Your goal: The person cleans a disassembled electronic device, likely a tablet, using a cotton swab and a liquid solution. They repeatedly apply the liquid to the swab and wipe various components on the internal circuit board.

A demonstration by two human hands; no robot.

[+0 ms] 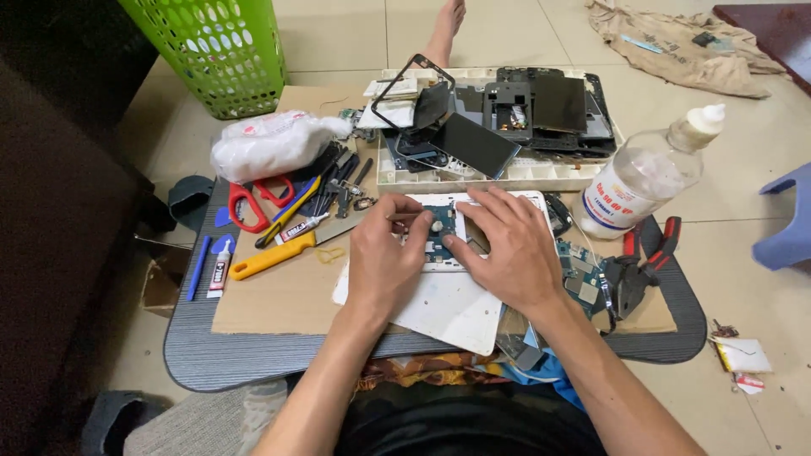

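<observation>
My left hand [387,253] and my right hand [505,245] rest together on an opened white phone [517,201] that lies on a white sheet [448,312]. Fingertips of both hands press on the blue-green circuit board [441,226] inside its frame. Whether a small tool or part is pinched between my left fingers cannot be told. The phone sits on a brown cardboard mat [287,295] over a small dark table [228,355].
A white tray [541,176] of dark phone parts stands behind. Left lie red scissors [247,205], a yellow knife [270,256], glue tube [220,272], white bag [270,143]. Right: clear bottle [642,173], red pliers [646,262], loose boards [583,274]. A green basket [211,51] stands on the floor.
</observation>
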